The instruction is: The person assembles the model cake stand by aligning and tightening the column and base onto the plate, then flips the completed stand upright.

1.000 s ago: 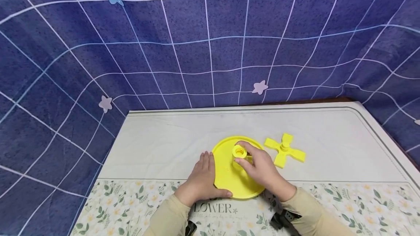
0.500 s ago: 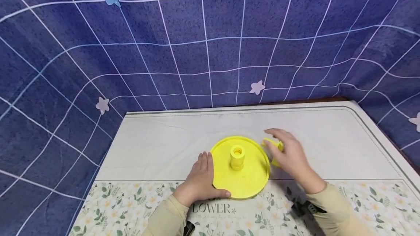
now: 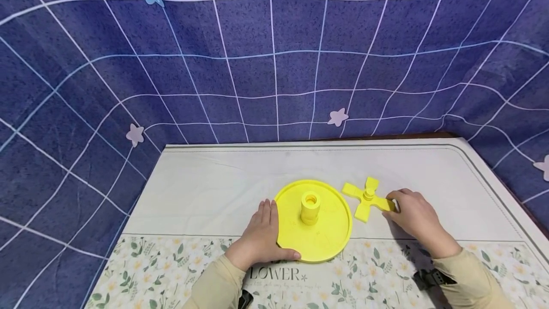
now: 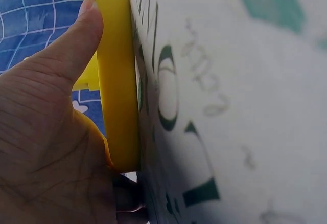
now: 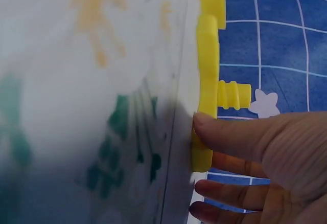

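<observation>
A round yellow disc [image 3: 330,235] with an upright hollow post [image 3: 310,206] in its middle lies flat on the table. My left hand [image 3: 262,233] rests against the disc's left rim, fingers straight along it and thumb lying on the front edge. The left wrist view shows that thumb [image 4: 76,45] pressed on the disc's rim [image 4: 117,81]. To the right of the disc lies a yellow cross-shaped piece [image 3: 364,199] with a short ribbed peg [image 5: 234,95]. My right hand [image 3: 409,210] pinches the tip of its right blade [image 5: 204,142] between thumb and curled fingers.
A white cloth [image 3: 240,180] covers the table, with a flower-printed mat [image 3: 141,266] along the near edge. A blue grid-patterned backdrop [image 3: 274,61] stands close behind and on both sides. The table's right edge [image 3: 506,190] runs diagonally near my right arm.
My right hand left the disc's post, swept right over the cross-shaped piece and now pinches its right blade. The left hand and disc stayed put.
</observation>
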Demonstrator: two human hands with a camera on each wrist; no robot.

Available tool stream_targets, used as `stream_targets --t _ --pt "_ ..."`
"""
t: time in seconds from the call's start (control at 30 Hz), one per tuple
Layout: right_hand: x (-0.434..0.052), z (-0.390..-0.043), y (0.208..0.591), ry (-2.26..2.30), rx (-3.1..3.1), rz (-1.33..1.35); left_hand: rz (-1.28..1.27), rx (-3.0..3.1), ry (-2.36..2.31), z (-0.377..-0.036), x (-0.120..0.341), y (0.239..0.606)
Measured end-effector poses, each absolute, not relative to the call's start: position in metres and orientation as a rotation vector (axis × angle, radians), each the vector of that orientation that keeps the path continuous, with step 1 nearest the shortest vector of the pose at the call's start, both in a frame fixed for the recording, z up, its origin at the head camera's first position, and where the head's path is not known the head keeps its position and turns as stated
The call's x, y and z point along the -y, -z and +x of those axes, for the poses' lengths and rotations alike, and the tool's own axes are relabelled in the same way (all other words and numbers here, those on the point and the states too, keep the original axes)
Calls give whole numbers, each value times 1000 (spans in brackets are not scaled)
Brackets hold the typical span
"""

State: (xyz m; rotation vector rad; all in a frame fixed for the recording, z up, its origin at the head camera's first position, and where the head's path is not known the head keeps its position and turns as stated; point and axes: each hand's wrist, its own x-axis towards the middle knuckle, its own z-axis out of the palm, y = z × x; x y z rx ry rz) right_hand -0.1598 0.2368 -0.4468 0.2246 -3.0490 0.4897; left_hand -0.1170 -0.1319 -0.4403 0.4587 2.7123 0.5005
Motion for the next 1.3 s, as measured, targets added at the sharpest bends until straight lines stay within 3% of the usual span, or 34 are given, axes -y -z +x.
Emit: stream_targets --t 0.67,1.3 --pt "-229 -151 420 -1106 2635 247 470 -2718 -524 -117 134 441" --pt "-175 -143 388 -1390 2230 606 481 -2724 -511 -116 134 445"
